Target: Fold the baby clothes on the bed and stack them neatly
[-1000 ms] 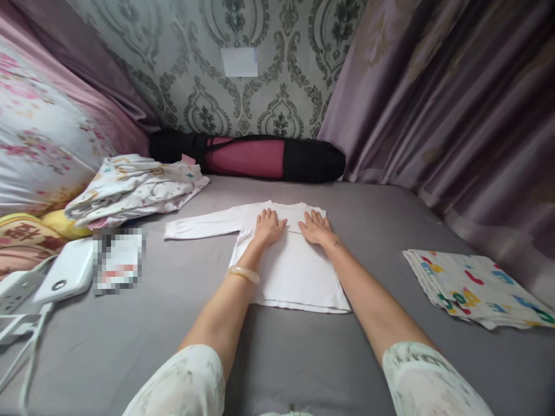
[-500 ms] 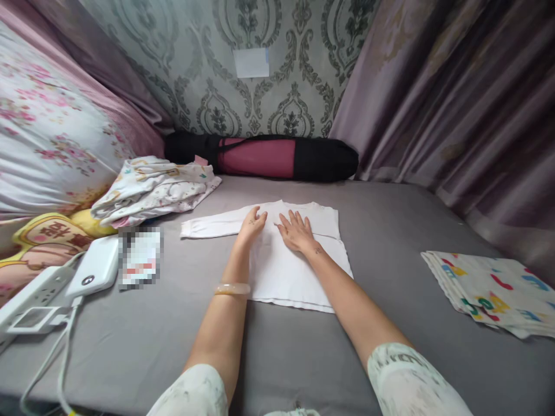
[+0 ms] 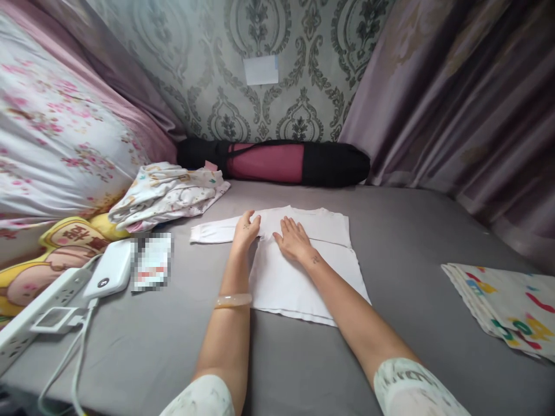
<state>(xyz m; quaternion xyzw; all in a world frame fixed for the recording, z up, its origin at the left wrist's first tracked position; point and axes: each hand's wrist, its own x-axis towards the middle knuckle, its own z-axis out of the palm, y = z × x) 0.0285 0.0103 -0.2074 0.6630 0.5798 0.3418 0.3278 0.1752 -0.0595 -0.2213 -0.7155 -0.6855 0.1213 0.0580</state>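
A white long-sleeved shirt (image 3: 299, 289) lies flat on the grey bed surface, its one visible sleeve (image 3: 214, 230) stretched out to the left. A folded layer runs across the upper right of the shirt. My right hand (image 3: 292, 240) rests palm down on the chest area, fingers extended. My left hand (image 3: 247, 230), with a pale bangle on the wrist, is turned on its side over the sleeve near the armpit. Its thumb and forefinger stand apart, while the other fingers are hidden behind the hand.
Crumpled patterned cloth (image 3: 169, 193) lies back left, beside a floral pillow (image 3: 65, 127). A white power bank (image 3: 110, 268), power strip (image 3: 47, 312) and cables sit at left. A black and red long bag (image 3: 269, 162) lies along the wall. Folded colourful-print cloth (image 3: 503, 306) is at right.
My left hand has left the shirt's chest and moved left onto the sleeve, turning on its side. My right hand has slid left across the chest. The view has swung left.
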